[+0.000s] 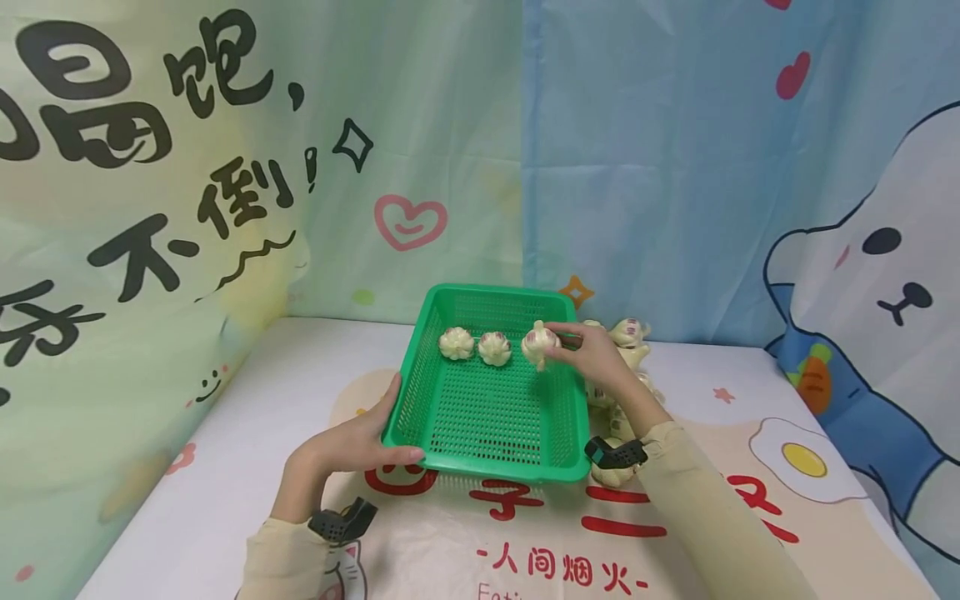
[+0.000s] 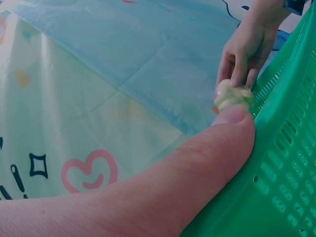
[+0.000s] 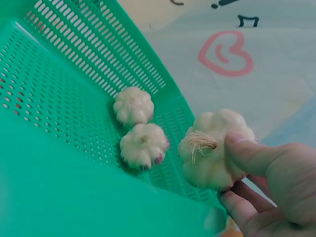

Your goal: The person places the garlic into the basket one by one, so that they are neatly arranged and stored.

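Note:
A green plastic basket (image 1: 487, 417) has two garlic bulbs inside, one bulb (image 1: 456, 343) at the left and another bulb (image 1: 494, 348) beside it. My left hand (image 1: 352, 442) grips the basket's front left corner, its thumb lying along the rim; in the left wrist view that thumb covers part of the edge. A third garlic bulb (image 3: 215, 150) is pinched between the thumb and fingers of my right hand (image 1: 596, 354), over the basket's right part near the back. Wispy roots on this bulb face the right wrist camera.
Several more garlic bulbs (image 1: 628, 333) are heaped on the table just right of the basket, partly hidden by the right arm. A printed cloth (image 1: 720, 517) covers the table. Behind stands a patterned curtain (image 1: 637, 167).

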{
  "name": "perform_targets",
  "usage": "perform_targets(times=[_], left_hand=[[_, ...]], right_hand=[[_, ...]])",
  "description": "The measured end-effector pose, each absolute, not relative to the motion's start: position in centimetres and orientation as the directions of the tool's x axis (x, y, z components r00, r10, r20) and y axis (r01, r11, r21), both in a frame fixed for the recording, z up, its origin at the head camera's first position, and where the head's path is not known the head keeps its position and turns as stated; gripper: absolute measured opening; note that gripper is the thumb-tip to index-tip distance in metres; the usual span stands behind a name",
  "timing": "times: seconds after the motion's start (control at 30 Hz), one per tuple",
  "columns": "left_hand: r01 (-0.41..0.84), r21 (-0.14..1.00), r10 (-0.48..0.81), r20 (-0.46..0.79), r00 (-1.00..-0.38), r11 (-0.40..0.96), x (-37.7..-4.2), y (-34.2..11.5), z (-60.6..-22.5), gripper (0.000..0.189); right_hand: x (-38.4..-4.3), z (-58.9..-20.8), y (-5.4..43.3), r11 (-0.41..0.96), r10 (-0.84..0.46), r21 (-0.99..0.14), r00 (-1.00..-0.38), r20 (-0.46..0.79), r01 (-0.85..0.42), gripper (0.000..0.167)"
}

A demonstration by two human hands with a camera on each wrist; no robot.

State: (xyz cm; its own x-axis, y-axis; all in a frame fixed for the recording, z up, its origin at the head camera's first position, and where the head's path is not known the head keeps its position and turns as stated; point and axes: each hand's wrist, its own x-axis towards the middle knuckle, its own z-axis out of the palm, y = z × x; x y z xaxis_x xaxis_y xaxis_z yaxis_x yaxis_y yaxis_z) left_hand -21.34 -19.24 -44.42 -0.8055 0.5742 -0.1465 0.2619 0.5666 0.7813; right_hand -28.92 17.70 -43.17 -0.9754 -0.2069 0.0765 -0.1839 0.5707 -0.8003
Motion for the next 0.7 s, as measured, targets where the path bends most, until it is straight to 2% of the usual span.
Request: perform_targets(times=[0.3,0.7], left_hand=[[0.252,0.772,0.564,-0.162,-0.810,0.584,-21.4,-19.2,-44.2,0.113],[0.269,0.765,0.567,-0.148,-0.810,0.585,-21.4,-19.2,-44.6,0.113]], right_hand=[[-31.3,-43.0,16.8,0.628,-0.209,-0.766,-0.978,0.008,-0.140,0.047],[-32.3,-42.5,15.7,0.723,-0.217,-0.677,-0.976,-0.031,-0.139,0.047]])
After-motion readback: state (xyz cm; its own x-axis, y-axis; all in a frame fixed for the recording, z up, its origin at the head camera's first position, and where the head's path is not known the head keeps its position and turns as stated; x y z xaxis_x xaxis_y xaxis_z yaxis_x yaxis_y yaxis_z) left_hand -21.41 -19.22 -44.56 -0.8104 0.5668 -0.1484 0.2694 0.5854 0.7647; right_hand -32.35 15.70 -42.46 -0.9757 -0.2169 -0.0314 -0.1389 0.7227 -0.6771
